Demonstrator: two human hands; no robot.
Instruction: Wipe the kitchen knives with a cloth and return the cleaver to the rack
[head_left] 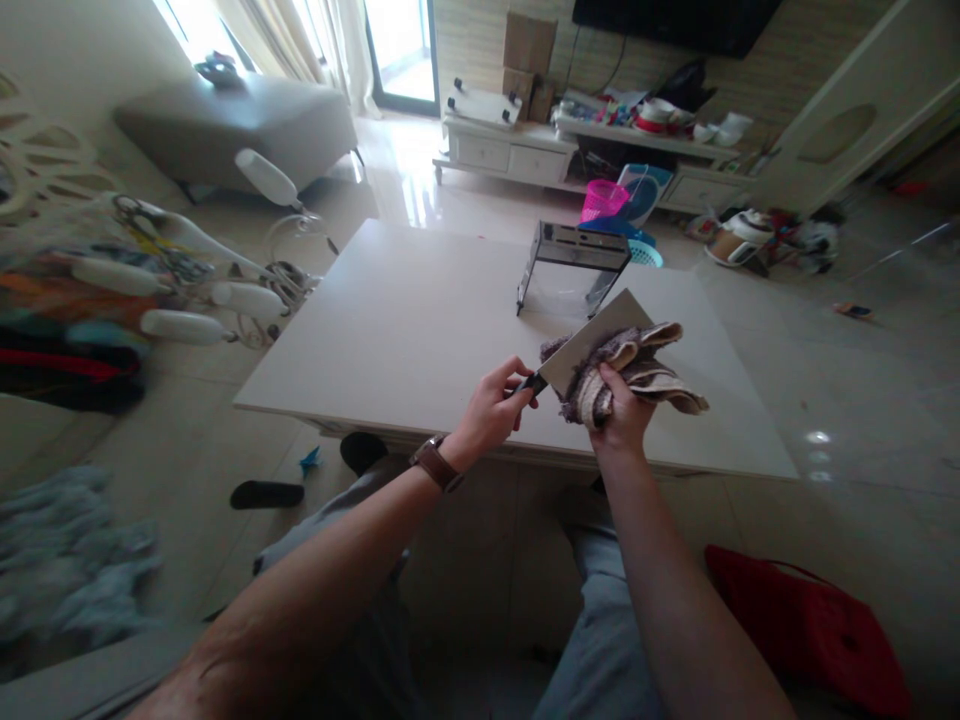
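Note:
My left hand [499, 402] is wrapped round the black handle of a cleaver [592, 345], whose broad blade points up and to the right above the table. In my right hand [622, 415] is a bunched brown and beige cloth [667, 385], pressed against the lower side of the blade. Part of the cloth shows behind the blade near the handle. Just beyond the blade, a black-framed rack [577, 245] with clear sides stands on the white table [390, 320].
Several white lamp arms [199, 240] lie at the table's left. A pink basket [604, 200] and a white TV cabinet [540, 160] are beyond it. A red bag [810, 630] rests on the floor at the right, and a dark slipper [266, 494] at the left.

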